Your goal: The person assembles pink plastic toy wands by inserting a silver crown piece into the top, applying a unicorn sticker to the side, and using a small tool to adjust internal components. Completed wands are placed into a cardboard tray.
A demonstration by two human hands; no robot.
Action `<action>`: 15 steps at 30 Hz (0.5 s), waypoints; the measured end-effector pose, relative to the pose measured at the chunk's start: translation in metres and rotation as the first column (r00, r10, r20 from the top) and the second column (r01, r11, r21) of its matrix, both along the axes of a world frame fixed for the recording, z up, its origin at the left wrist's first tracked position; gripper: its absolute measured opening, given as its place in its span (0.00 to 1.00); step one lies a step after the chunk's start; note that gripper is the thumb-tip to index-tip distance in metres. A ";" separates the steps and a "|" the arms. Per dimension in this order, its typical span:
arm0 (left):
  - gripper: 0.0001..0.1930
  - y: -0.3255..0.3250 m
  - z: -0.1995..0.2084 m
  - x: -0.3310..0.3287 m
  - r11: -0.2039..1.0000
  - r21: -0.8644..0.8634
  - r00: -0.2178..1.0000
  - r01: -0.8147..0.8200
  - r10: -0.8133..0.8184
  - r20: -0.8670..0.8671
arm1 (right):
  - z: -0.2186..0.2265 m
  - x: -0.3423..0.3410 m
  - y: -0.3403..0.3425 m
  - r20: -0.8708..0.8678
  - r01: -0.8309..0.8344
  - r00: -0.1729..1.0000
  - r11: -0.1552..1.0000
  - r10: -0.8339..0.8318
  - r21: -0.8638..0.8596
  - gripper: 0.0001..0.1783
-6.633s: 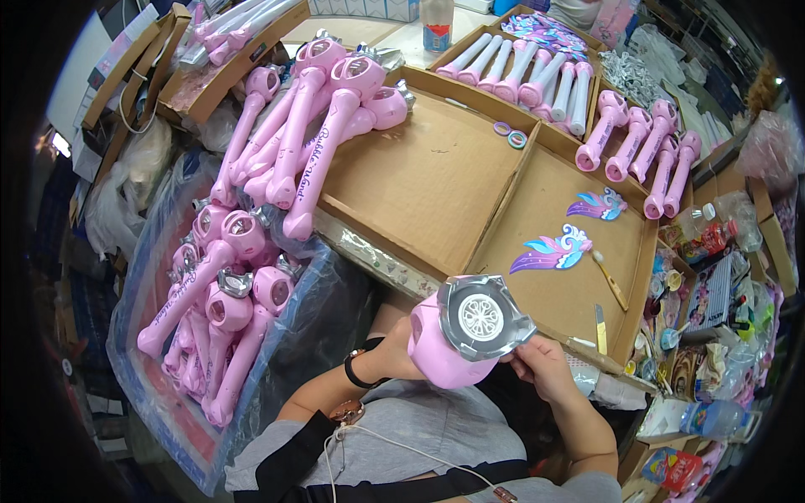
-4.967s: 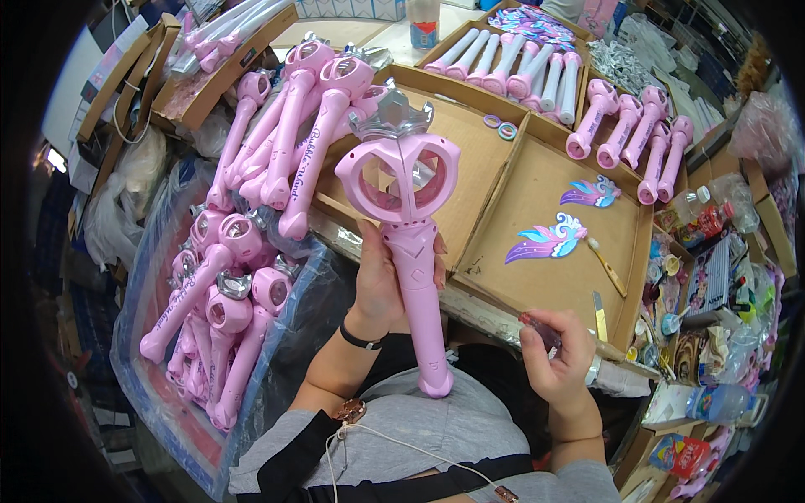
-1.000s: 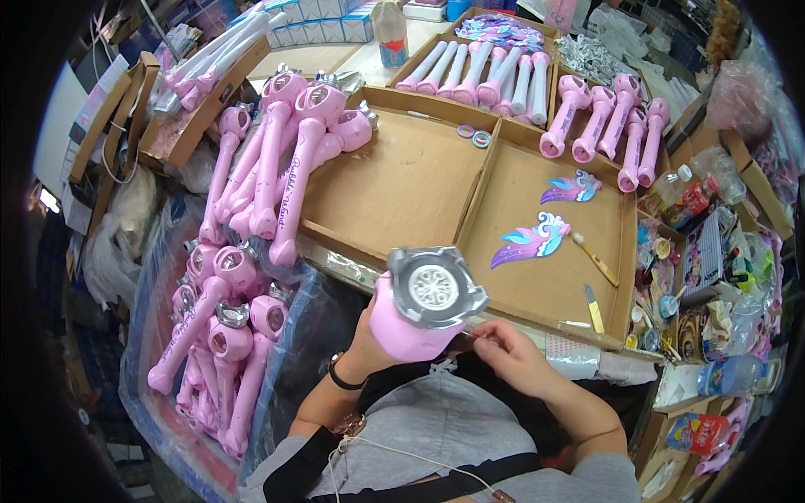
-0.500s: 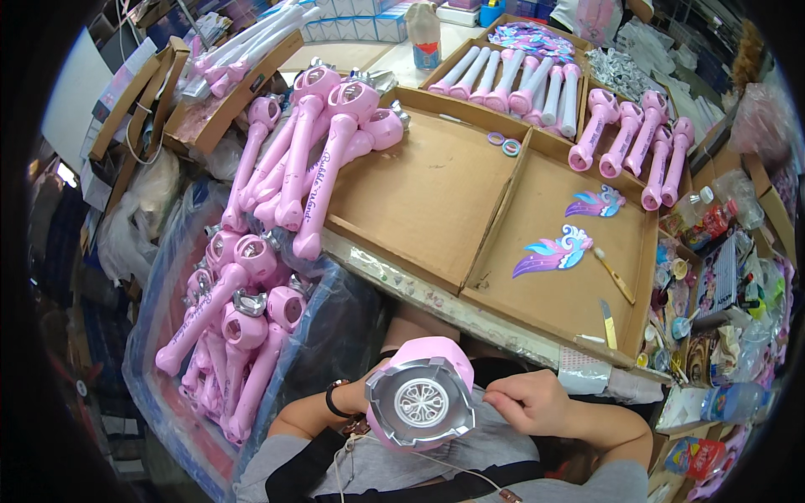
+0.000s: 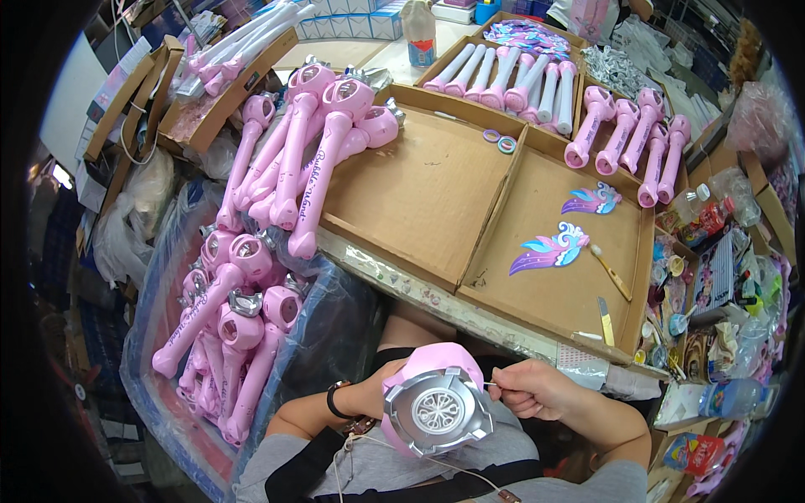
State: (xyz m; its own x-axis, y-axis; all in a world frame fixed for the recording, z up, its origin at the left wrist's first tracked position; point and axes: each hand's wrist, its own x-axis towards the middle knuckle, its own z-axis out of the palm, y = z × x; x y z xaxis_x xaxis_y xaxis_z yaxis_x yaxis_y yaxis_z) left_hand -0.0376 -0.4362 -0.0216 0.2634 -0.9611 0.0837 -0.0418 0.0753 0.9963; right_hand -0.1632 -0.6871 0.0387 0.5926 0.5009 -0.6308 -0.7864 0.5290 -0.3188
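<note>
A pink toy wand with a silver crown-shaped head [image 5: 438,412] is in my left hand [image 5: 374,391], its round patterned end turned up. The wand's handle is hidden beneath the head, and so are part of my left fingers. Beside the head's right edge, my right hand [image 5: 530,391] pinches a thin pale stick [image 5: 490,384]. The stick's tip meets the pink and silver edge; its exact kind is too small to make out.
Finished-looking pink wands [image 5: 225,327] fill a plastic-lined bin at left, and more [image 5: 312,151] lie on the table. A cardboard tray [image 5: 402,201] holds wing-shaped pieces [image 5: 551,249], a brush [image 5: 611,272] and a cutter knife [image 5: 605,320]. Pink handles [image 5: 631,134] stand at right, near bottles [image 5: 728,401].
The wand's head has shifted slightly right and tilted in my left hand. My right hand has turned and come up to its edge, with the thin stick now showing.
</note>
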 end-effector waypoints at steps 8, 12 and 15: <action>0.42 0.001 0.021 -0.003 0.984 0.177 0.888 -0.001 0.082 -0.452 | -0.003 -0.007 0.015 0.566 0.259 0.809 0.771 0.155 -0.582 0.14; 0.42 0.004 0.027 -0.003 0.968 0.251 0.832 -0.001 0.140 -0.536 | -0.004 -0.011 0.017 0.606 0.328 0.692 0.575 0.393 -0.749 0.11; 0.41 0.003 0.019 -0.002 0.981 0.192 0.882 -0.016 0.105 -0.460 | -0.005 -0.012 0.017 0.632 0.360 0.662 0.569 0.403 -0.739 0.11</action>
